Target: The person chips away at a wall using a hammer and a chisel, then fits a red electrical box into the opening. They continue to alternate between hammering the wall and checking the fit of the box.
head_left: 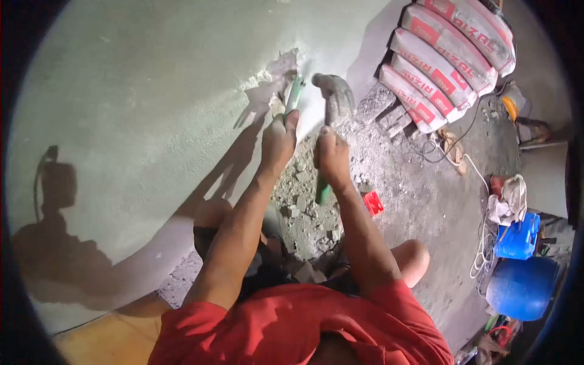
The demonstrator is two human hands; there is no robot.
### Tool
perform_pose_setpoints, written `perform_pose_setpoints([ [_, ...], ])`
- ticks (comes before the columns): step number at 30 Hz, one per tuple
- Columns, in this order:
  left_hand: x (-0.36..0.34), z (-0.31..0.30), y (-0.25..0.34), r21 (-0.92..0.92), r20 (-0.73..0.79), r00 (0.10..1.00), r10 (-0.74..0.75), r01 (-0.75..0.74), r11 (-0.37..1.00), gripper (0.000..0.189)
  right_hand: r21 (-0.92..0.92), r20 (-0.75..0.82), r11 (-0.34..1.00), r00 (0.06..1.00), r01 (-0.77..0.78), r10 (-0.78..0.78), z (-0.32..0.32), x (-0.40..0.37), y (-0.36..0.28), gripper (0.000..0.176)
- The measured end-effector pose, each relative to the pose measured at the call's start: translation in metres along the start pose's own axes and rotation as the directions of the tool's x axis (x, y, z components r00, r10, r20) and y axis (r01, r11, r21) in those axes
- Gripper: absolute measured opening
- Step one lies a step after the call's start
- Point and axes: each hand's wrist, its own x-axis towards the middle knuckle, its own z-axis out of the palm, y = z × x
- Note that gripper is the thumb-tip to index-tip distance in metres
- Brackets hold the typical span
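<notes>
My left hand [280, 145] is closed around a green chisel [295, 92], held close to the wall [152, 79]. Beside the chisel is a rough chipped hollow [283, 62] in the plaster; the chisel's cutting tip cannot be made out. My right hand [333, 159] grips a claw hammer [336, 100] by its shaft, and the green end of the handle sticks out below the fist. The dusty hammer head is just right of the chisel, with a small gap between them.
Broken rubble [301, 210] covers the floor below my hands, with a small red box [373, 203] beside it. Stacked cement bags [426, 85] stand at upper right. A white cord [480, 176], a blue jerrycan [517, 236] and a blue drum [523, 289] are along the right.
</notes>
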Motion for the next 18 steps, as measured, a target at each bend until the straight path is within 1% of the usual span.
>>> perform_pose_setpoints([
  [1,-0.003,-0.002,-0.009,0.014,-0.04,0.997,0.07,-0.069,0.998,0.049,0.037,0.013,0.999,1.0,-0.017,0.017,-0.006,-0.008,-0.016,0.051],
  [2,-0.009,-0.009,-0.004,0.029,-0.073,0.988,0.136,-0.135,0.99,0.049,-0.042,0.04,0.996,0.997,0.074,-0.072,-0.016,-0.012,-0.019,0.053],
  [3,-0.014,-0.015,0.002,0.013,-0.036,0.996,0.08,-0.079,0.997,0.048,0.033,0.051,0.995,0.994,0.099,-0.101,-0.023,-0.015,-0.023,0.053],
  [4,-0.012,-0.016,0.005,0.012,-0.038,0.997,0.067,-0.067,0.998,0.048,0.104,0.064,0.989,0.992,0.106,-0.113,-0.028,-0.026,-0.032,0.053],
  [5,-0.006,-0.013,0.006,0.041,-0.053,0.997,0.058,-0.056,0.998,0.049,0.057,0.026,0.993,0.994,0.102,-0.104,-0.031,-0.033,-0.047,0.052],
  [6,0.003,-0.013,0.008,0.071,-0.073,0.995,0.061,-0.056,0.996,0.049,-0.01,0.026,0.989,0.988,0.15,-0.15,-0.04,-0.03,-0.043,0.052],
  [7,0.01,-0.013,0.009,-0.008,-0.05,0.998,0.026,-0.026,1.0,0.05,-0.011,0.027,0.988,0.987,0.156,-0.156,-0.043,-0.032,-0.053,0.05],
  [8,0.013,-0.012,0.008,-0.006,-0.052,0.998,0.032,-0.032,0.999,0.05,-0.011,0.024,0.987,0.987,0.161,-0.161,-0.047,-0.036,-0.063,0.048],
  [9,0.015,-0.011,0.005,-0.005,-0.083,0.989,0.122,-0.123,0.992,0.05,-0.004,0.077,0.967,0.964,0.256,-0.255,-0.052,-0.037,-0.066,0.044],
  [10,0.015,-0.012,0.008,-0.003,-0.111,0.972,0.206,-0.208,0.978,0.05,-0.006,0.075,0.967,0.965,0.253,-0.252,-0.055,-0.038,-0.07,0.044],
  [11,0.015,-0.014,0.009,0.024,-0.139,0.953,0.27,-0.27,0.963,0.049,-0.048,0.089,0.951,0.95,0.304,-0.299,-0.059,-0.039,-0.075,0.053],
  [12,0.015,-0.016,0.007,0.059,-0.108,0.943,0.315,-0.311,0.949,0.048,-0.092,0.105,0.933,0.935,0.349,-0.339,-0.062,-0.042,-0.079,0.063],
  [13,0.014,-0.017,0.011,0.025,-0.143,0.946,0.29,-0.29,0.957,0.047,-0.032,0.046,0.932,0.932,0.36,-0.359,-0.056,-0.046,-0.087,0.065],
  [14,0.016,-0.016,0.013,-0.007,-0.181,0.947,0.267,-0.273,0.962,0.047,-0.037,0.046,0.936,0.937,0.349,-0.347,-0.054,-0.049,-0.091,0.065],
  [15,0.02,-0.02,0.014,0.072,-0.15,0.966,0.212,-0.203,0.977,0.048,-0.019,0.05,0.922,0.921,0.388,-0.386,-0.053,-0.05,-0.093,0.065],
  [16,0.023,-0.021,0.011,0.072,-0.143,0.968,0.206,-0.197,0.978,0.048,0.001,0.053,0.905,0.904,0.425,-0.425,-0.052,-0.052,-0.094,0.065],
  [18,0.027,-0.02,0.004,0.085,-0.126,0.974,0.188,-0.178,0.98,0.049,-0.012,0.06,0.908,0.907,0.418,-0.417,-0.049,-0.053,-0.092,0.068],
])
